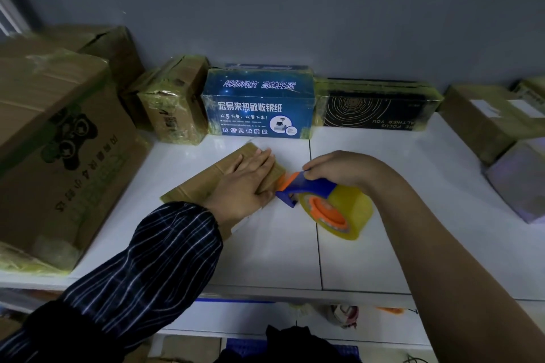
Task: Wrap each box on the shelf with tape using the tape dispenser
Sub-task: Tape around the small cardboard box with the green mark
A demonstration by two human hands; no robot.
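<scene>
Centre of the frame: flat brown box lying on the white shelf, pressed down by the left hand, fingers straight and close together on its top. Just right of it: right hand curled around the blue handle of the tape dispenser, orange front edge meeting the box's right end, yellowish tape roll toward the lower right. Along the back wall: blue box and black box, side by side, both taped. Far left: big carton.
</scene>
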